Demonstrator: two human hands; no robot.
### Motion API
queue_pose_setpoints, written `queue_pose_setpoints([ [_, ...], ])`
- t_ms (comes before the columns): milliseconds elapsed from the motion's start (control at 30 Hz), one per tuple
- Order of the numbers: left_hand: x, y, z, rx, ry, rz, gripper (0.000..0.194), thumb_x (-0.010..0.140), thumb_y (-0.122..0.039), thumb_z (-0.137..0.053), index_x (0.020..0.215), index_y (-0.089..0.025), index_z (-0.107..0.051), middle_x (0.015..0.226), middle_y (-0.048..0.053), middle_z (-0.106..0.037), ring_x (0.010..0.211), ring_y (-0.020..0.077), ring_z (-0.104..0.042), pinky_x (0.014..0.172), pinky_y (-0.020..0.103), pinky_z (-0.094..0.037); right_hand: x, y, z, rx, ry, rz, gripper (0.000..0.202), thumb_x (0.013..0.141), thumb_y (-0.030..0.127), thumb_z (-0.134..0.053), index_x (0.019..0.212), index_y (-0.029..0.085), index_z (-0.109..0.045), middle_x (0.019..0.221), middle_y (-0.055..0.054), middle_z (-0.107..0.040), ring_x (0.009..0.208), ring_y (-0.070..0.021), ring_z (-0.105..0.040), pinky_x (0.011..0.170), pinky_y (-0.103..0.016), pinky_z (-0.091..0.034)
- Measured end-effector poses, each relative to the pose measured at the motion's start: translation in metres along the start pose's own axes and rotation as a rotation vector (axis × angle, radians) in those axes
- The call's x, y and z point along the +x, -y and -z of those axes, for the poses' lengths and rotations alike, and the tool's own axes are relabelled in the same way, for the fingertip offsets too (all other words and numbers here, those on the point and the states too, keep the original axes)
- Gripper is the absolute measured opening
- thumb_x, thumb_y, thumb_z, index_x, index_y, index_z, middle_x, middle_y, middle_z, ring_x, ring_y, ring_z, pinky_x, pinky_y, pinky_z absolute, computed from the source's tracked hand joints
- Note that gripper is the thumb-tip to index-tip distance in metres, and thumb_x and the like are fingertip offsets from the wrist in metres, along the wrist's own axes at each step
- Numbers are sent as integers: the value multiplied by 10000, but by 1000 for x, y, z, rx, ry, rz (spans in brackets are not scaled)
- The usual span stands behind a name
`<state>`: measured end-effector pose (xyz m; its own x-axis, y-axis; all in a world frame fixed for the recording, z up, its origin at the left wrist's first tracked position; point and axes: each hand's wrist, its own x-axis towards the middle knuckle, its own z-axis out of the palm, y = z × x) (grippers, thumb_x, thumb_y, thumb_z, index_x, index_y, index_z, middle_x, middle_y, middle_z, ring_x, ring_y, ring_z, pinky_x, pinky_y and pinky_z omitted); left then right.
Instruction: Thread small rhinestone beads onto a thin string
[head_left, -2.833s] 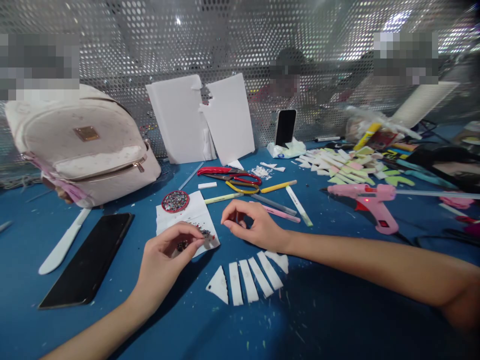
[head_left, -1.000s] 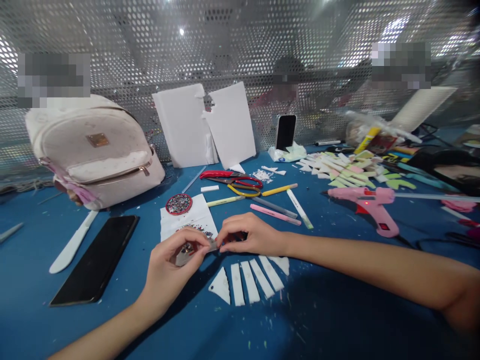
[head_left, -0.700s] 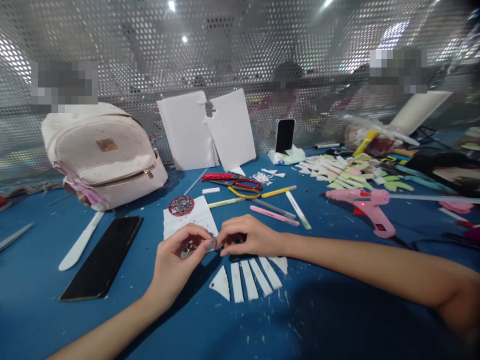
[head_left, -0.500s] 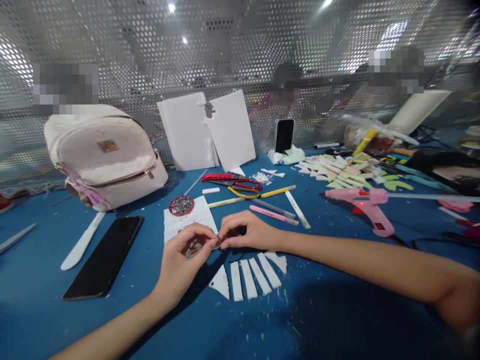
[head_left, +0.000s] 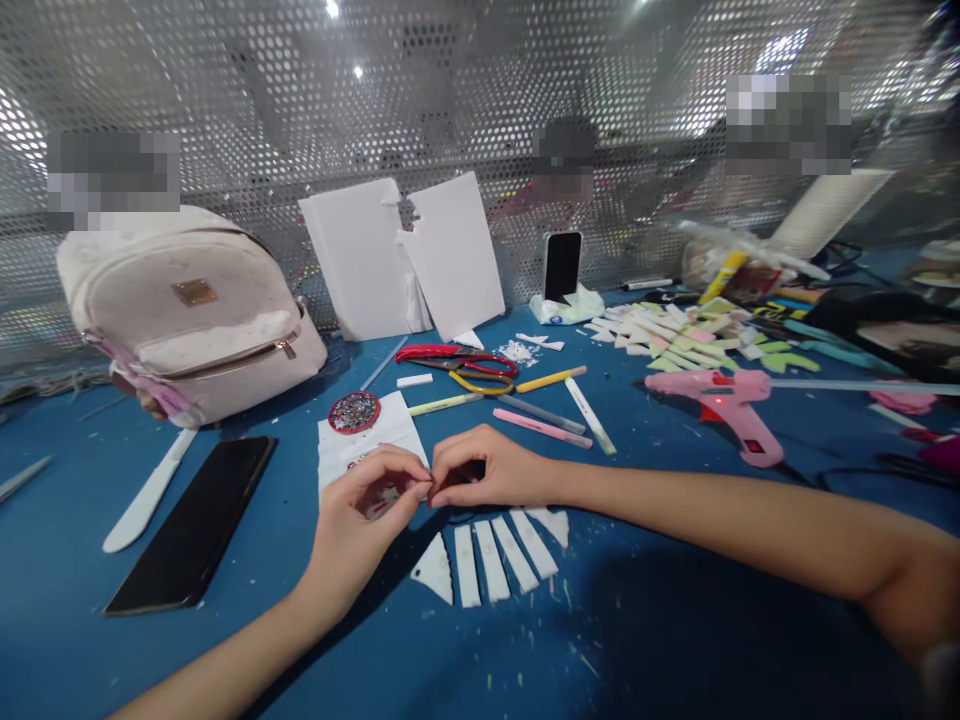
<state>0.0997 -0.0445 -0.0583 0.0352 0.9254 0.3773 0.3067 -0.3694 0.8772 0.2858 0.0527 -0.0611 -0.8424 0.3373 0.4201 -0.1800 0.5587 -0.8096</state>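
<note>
My left hand (head_left: pixel 367 510) and my right hand (head_left: pixel 487 468) meet fingertip to fingertip, thumbs and forefingers pinched on something too small to make out. Just below them, several white strips (head_left: pixel 491 560) lie in a fan between a pointed white piece (head_left: pixel 434 572) with a dark dot and a notched white piece (head_left: pixel 551 524). A white sheet (head_left: pixel 397 420) lies behind my left hand, and a round red-rimmed dish (head_left: pixel 354 411) of small dark and silvery bits rests on it. Some reddish bits show through the gap of my left hand.
Red-handled pliers (head_left: pixel 427 353), yellow-handled scissors (head_left: pixel 484 386) and markers (head_left: pixel 540 428) lie behind my hands. A pink glue gun (head_left: pixel 720 398) and a heap of pale strips (head_left: pixel 667 335) are right. Left are a black phone (head_left: pixel 195 525), white knife (head_left: pixel 150 490) and backpack (head_left: pixel 202 310).
The whole view has shifted slightly, with the things on the table appearing a little further left. My fingertips have drawn closer together and still pinch.
</note>
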Motion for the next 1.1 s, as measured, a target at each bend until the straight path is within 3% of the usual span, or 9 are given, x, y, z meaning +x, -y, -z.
queue_pose_setpoints([
  [500, 3, 5, 0, -120, 98, 41, 38, 882, -206, -687, 888, -243, -698, 934, 16, -618, 874, 142, -593, 721, 233, -494, -2, -1, 0, -147, 34, 65, 133, 909, 277, -688, 891, 151, -724, 841, -24, -668, 725, -110, -566, 671, -224, -423],
  [967, 6, 2, 3, -47, 77, 27, 118, 902, -206, -642, 790, -217, -677, 877, 7, -611, 839, 134, -588, 737, 223, -487, -3, 0, 0, -149, 31, 39, 208, 856, 326, -747, 929, 138, -697, 777, 6, -602, 665, -90, -539, 598, -197, -395],
  [1100, 4, 1, 3, -34, 74, 19, 105, 902, -198, -638, 807, -218, -677, 897, 12, -610, 856, 138, -586, 732, 222, -488, -2, 1, 0, -153, 30, 50, 173, 904, 314, -694, 912, 142, -701, 789, -2, -612, 664, -92, -509, 608, -210, -384],
])
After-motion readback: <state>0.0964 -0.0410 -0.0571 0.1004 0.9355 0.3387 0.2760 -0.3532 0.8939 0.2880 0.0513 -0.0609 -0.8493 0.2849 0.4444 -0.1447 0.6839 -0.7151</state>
